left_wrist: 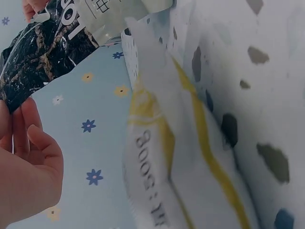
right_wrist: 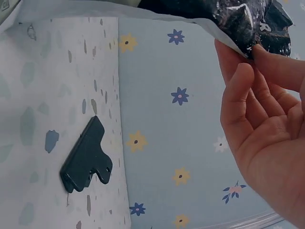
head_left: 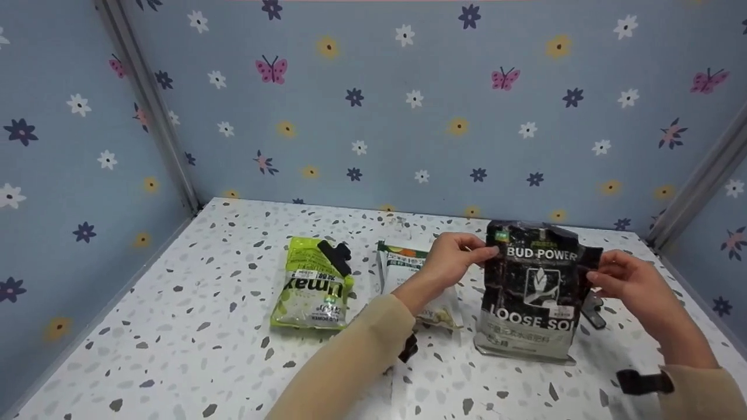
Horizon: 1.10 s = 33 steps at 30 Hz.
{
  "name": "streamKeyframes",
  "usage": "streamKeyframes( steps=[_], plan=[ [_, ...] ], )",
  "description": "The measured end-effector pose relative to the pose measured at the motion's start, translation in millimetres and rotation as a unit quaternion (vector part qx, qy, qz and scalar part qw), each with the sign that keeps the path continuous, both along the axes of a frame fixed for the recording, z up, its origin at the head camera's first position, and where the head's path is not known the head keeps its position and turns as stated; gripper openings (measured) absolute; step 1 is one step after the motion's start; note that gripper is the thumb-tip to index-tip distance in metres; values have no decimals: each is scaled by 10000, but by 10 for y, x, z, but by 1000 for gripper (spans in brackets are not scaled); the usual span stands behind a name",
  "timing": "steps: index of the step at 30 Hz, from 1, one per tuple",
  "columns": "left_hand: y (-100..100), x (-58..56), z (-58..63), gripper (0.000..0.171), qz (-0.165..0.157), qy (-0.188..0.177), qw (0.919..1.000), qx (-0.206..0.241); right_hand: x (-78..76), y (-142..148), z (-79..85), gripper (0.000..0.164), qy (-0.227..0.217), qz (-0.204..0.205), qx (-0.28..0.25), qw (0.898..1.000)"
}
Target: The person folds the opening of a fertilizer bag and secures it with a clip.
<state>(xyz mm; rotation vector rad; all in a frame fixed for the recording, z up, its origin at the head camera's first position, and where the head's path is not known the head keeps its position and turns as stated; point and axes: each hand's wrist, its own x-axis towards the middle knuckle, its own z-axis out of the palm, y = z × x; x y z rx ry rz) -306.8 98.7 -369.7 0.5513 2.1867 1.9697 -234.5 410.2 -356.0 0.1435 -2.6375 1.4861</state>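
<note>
A black and grey pouch [head_left: 531, 291] lettered BUD POWER and LOOSE SOI stands upright on the right half of the table. My left hand [head_left: 446, 262] pinches its upper left edge between thumb and fingers. On the opposite side, my right hand [head_left: 633, 286] pinches the upper right edge, where a flap of the black film sticks out. The right wrist view shows the thumb and fingertips [right_wrist: 259, 50] closed on that film. Behind the pouch, to the right, lies a dark clip [right_wrist: 86, 157], partly hidden in the head view.
A green and white Umax bag [head_left: 312, 297] lies at the left, a black clip [head_left: 335, 256] across its top corner. Between the bags, a white bag with a green top edge [head_left: 402, 251] is partly covered by my left forearm. Flowered panels [head_left: 385, 116] enclose the speckled table [head_left: 192, 326].
</note>
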Motion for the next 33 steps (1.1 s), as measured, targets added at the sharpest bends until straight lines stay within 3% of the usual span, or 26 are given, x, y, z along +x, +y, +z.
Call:
streamKeyframes(
  steps=[12, 17, 21, 28, 33],
  plan=[
    [-114, 63, 139, 9, -316, 664, 9968, -298, 90, 35, 34, 16, 376, 194, 102, 9991],
    [-124, 85, 143, 8, -335, 856, 9954, -270, 133, 17, 38, 15, 617, 200, 264, 9975],
    [-162, 81, 129, 9, -486, 913, 9941, -321, 138, 22, 31, 16, 549, 294, 306, 9976],
    [-169, 93, 233, 29, -620, 1038, 9908, -602, 157, 87, 37, 22, 73, 803, 202, 9965],
    [-128, 128, 386, 44, -753, 1329, 9852, -772, 134, 43, 50, 30, 117, 950, -185, 9952]
  ],
)
